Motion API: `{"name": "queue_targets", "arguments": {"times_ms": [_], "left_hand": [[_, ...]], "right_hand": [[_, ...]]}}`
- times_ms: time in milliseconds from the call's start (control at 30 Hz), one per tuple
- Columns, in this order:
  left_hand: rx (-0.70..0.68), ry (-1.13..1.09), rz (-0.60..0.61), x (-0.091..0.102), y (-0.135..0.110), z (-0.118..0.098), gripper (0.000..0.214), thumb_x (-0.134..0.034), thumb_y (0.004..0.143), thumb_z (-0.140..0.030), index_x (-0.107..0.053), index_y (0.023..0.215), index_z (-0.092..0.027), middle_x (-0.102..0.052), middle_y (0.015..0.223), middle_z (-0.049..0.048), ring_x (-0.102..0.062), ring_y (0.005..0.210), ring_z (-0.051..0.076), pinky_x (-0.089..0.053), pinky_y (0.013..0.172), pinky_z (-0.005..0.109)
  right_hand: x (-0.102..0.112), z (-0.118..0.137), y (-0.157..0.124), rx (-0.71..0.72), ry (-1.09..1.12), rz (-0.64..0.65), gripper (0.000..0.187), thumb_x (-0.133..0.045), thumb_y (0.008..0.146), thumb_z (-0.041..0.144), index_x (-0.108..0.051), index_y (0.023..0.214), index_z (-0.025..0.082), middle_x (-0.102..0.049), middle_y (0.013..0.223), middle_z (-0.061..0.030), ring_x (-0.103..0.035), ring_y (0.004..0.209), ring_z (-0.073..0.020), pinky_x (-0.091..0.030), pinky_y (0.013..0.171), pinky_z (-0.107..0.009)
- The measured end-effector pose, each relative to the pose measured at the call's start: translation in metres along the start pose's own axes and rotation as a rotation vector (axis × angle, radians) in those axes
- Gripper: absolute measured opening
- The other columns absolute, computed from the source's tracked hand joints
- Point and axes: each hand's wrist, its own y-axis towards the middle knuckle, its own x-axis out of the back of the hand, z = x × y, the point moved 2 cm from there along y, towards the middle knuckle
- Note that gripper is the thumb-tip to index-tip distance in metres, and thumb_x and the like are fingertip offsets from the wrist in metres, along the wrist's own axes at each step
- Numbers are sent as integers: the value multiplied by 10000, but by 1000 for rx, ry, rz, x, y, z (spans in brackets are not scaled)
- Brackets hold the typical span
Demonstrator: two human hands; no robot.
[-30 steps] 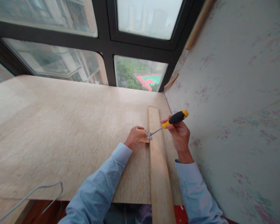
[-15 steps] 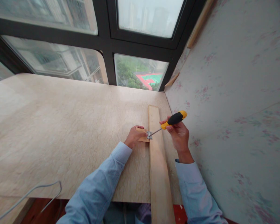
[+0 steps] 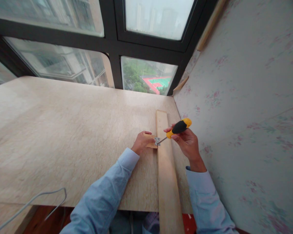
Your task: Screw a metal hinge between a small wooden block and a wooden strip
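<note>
A long pale wooden plank (image 3: 166, 175) lies along the right side of a beige marble-look tabletop (image 3: 63, 136). My left hand (image 3: 142, 142) is closed over a small wooden block (image 3: 150, 140) pressed against the plank's left edge. A small metal bracket (image 3: 157, 141) sits where block and plank meet. My right hand (image 3: 187, 140) grips a screwdriver with a yellow and black handle (image 3: 179, 127). Its thin metal shaft slants down to the left, with the tip at the bracket.
A wall with faded floral wallpaper (image 3: 246, 113) rises close on the right. Dark-framed windows (image 3: 112, 48) run behind the table. A bent grey wire (image 3: 39, 200) hangs over the table's near left edge. A dark floor shows below.
The screwdriver handle has dropped slightly and shifted left, with my right hand turning a little around it. My left hand and the block stay in place.
</note>
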Motion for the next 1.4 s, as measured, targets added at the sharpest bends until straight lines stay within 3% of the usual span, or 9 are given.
{"name": "queue_targets", "arguments": {"times_ms": [433,667,733,800,933,1033,1267,1400], "left_hand": [[14,-19,-28,-3,-5,-5,452,-760,509,1,-574,910,-93,-614,718,27,-561,581,127,-442,531,248],[23,5,-42,-3,-9,-10,440,-750,517,3,-574,910,-93,-613,714,28,-556,580,131,-428,535,251],[20,11,-41,-3,-8,-10,442,-754,516,-5,-576,910,-93,-613,711,29,-557,583,136,-429,541,256],[15,10,-36,-2,-7,-8,446,-758,515,-14,-576,914,-94,-613,712,30,-558,586,139,-432,548,261],[6,2,-36,-2,-5,-5,452,-764,500,-25,-581,906,-100,-618,721,31,-560,594,140,-430,558,259],[0,-12,-25,-1,-4,-4,456,-783,490,-47,-586,897,-106,-622,727,30,-570,606,143,-434,565,253],[-4,-15,-8,1,0,-1,474,-802,483,-71,-570,894,-106,-622,727,28,-576,606,144,-438,556,253],[-1,5,-14,1,2,1,496,-809,483,-76,-568,915,-105,-622,737,33,-562,596,140,-430,551,259]], "right_hand": [[1,-5,15,-51,-53,-117,266,-716,822,319,-594,1039,223,-707,962,-39,-683,933,-208,-554,846,-382],[2,-11,24,-74,-180,-229,549,-899,534,388,-558,929,219,-668,914,-22,-660,817,-185,-571,755,-337],[3,-13,28,-81,-287,-194,588,-903,509,423,-585,956,211,-656,958,-40,-635,853,-189,-554,800,-350],[4,-12,32,-126,-334,-106,546,-870,571,468,-609,968,199,-655,958,-62,-623,861,-200,-539,835,-380],[-1,1,38,-142,-191,181,426,-719,786,497,-600,1080,212,-634,1116,-96,-608,1044,-231,-499,948,-430],[-3,15,39,-117,-72,329,436,-689,843,415,-542,1223,259,-601,1257,-84,-555,1201,-235,-433,1052,-462],[9,25,37,-196,-11,429,591,-696,848,324,-423,1369,267,-641,1225,-97,-609,1149,-234,-505,976,-463],[17,22,39,-225,-192,271,608,-821,701,371,-565,1225,198,-710,991,-78,-685,910,-230,-559,869,-427]]}}
